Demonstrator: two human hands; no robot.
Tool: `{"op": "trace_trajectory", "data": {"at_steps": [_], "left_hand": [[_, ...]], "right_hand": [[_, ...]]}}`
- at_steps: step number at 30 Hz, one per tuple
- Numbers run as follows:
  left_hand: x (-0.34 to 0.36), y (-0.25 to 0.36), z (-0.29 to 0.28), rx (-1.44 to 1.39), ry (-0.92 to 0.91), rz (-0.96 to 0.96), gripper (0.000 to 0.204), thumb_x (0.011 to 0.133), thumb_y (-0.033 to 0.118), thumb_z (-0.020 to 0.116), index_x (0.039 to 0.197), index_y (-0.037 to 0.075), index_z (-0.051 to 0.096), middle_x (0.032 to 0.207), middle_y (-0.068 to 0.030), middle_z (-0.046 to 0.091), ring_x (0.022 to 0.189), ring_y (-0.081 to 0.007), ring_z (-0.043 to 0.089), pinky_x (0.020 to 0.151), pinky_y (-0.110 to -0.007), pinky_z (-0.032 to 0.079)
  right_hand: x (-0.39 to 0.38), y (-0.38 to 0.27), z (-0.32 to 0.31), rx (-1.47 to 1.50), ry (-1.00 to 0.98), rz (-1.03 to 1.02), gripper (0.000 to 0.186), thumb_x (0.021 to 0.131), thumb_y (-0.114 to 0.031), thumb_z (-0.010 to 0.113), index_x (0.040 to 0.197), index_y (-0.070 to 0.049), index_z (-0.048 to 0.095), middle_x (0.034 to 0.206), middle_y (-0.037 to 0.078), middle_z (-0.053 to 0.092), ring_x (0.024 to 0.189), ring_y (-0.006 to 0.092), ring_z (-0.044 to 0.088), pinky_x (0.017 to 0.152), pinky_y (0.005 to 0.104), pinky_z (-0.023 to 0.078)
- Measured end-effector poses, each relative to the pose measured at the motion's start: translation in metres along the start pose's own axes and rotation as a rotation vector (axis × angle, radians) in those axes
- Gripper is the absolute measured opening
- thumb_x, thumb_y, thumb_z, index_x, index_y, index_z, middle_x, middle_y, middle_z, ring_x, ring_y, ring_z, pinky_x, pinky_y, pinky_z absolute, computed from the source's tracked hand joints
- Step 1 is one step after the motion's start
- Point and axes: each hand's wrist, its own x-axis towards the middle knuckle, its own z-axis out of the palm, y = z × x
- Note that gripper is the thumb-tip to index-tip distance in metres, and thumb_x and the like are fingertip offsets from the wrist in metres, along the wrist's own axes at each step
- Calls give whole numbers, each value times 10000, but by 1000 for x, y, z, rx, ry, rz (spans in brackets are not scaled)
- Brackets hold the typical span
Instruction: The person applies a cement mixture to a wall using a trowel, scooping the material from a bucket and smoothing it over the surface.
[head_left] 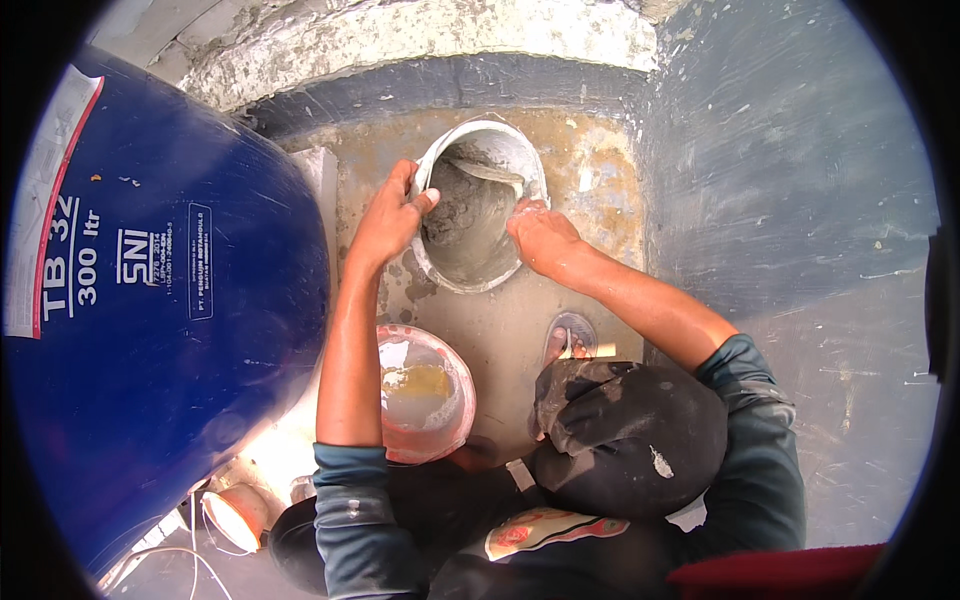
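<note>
A pale grey bucket [445, 275] holds wet grey cement mix [460, 225] near the top middle. My left hand [395, 215] grips the bucket's left rim, thumb over the edge. My right hand [540, 235] is closed at the inner right side of the bucket, on a pale, mix-smeared tool [485, 173] that reaches up and left inside it; its exact kind is unclear. Below my left hand, beside that forearm, a reddish bucket [455, 420] holds cloudy water with something yellowish in it.
A large blue tank [240, 300] fills the left side. A grey wall [800, 250] rises at the right, and a low ledge [450, 75] curves across the back. My sandalled foot [565, 340] and bent knee are below the cement bucket. A small orange-rimmed bucket [235, 515] and cables lie lower left.
</note>
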Motion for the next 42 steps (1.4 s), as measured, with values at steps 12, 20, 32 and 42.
{"op": "trace_trajectory", "data": {"at_steps": [12,20,32,42], "left_hand": [[-1,-10,-10,-68,4,-8,328,962,208,616,1194,8,499,965,-100,596,843,-188,598,555,-351,518],[-5,-14,-5,6,43,27,365,938,189,645,1221,10,498,1045,-183,611,955,-262,586,893,-393,455],[-6,-14,9,-6,75,84,446,927,202,670,1272,-2,472,1223,-314,634,1188,-465,598,961,-509,459],[9,-32,32,-51,61,56,533,870,195,720,1289,-26,477,1190,-301,637,1150,-457,611,926,-505,483]], "right_hand": [[6,-19,-47,240,-94,-7,249,896,-133,567,872,111,610,823,346,639,853,503,665,758,543,529],[-21,-29,-47,117,-161,-111,213,839,-108,602,793,95,645,792,325,650,823,499,670,730,531,552],[-32,-49,-72,625,-565,214,305,928,-227,613,917,73,668,704,172,653,602,224,665,624,391,513],[2,-5,-7,-61,-200,-58,184,893,-75,591,879,106,615,797,330,643,751,486,672,674,535,533]]}}
